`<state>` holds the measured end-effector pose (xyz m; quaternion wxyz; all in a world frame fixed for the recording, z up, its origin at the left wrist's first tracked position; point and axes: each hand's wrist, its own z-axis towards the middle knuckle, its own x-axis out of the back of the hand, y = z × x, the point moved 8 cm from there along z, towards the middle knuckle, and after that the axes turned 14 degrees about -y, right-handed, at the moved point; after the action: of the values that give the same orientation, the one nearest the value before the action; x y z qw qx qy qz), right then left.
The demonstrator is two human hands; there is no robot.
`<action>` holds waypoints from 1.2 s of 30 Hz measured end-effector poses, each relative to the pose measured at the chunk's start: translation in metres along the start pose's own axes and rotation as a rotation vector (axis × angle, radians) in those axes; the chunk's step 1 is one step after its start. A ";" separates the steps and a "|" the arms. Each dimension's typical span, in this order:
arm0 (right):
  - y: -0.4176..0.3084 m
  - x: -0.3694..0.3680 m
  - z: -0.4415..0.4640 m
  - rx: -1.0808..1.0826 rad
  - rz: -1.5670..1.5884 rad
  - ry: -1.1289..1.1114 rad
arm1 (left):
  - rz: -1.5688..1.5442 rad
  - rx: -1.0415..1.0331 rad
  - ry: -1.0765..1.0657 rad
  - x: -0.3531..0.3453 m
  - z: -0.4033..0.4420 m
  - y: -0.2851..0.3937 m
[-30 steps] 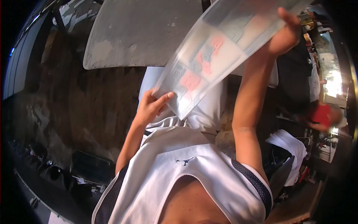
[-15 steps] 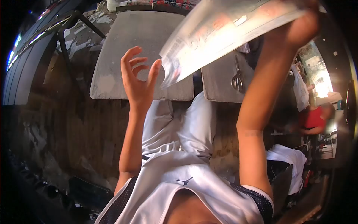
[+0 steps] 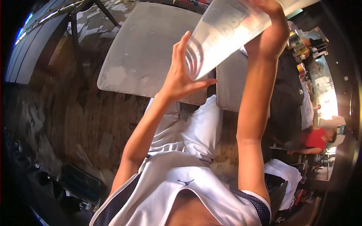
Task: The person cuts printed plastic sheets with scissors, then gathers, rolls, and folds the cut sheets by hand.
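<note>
My right hand grips a translucent plastic film with lettering on it, near its upper right part. Glare washes out some of the print. The film slants down toward my left hand, which is open, fingers stretched up and thumb out, at the film's curled lower left end. Whether the left palm touches that edge I cannot tell. Beneath the film lie two grey flat boards, a large left board and a right board partly hidden by my right arm.
White cloth lies in a heap at the lower right. A person in a red top is farther off on the right. Black metal legs stand at the upper left, over a wooden floor with scattered scraps.
My left hand has moved right and up to the film's end. My right hand has come lower and left, bringing the film with it. A metal utensil on the right board is now hidden.
</note>
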<state>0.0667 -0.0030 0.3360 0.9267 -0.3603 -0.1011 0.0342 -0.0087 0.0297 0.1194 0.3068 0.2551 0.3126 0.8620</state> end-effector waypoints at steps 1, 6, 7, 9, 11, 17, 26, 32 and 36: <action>0.000 0.003 -0.002 -0.030 -0.061 0.053 | 0.001 0.005 0.006 0.000 0.000 -0.001; 0.000 -0.003 -0.007 -0.010 -0.121 0.114 | 0.013 -0.024 0.021 -0.001 -0.002 0.002; 0.000 -0.004 -0.007 0.007 -0.127 0.104 | 0.012 -0.022 0.027 -0.001 -0.001 0.001; 0.004 -0.003 -0.011 -0.023 -0.136 0.103 | 0.046 -0.038 0.032 0.000 -0.001 0.001; 0.020 0.029 -0.044 -0.253 -0.142 0.346 | 0.025 -0.037 0.045 -0.001 -0.001 -0.003; 0.029 0.013 -0.039 -0.127 -0.020 0.247 | 0.045 0.001 0.062 -0.003 -0.005 -0.007; 0.025 0.016 -0.034 -0.203 -0.127 0.316 | 0.164 -0.050 0.041 -0.005 0.003 -0.004; 0.016 0.012 -0.027 -0.188 -0.142 0.257 | -0.040 -0.188 0.158 0.047 0.018 0.016; 0.025 0.012 -0.035 -0.221 -0.104 0.258 | 0.199 -0.323 0.195 0.119 0.093 0.132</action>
<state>0.0862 -0.0058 0.2957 0.8872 -0.4558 -0.0031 -0.0717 -0.0803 0.0658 0.3032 0.2253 0.1477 0.1718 0.9476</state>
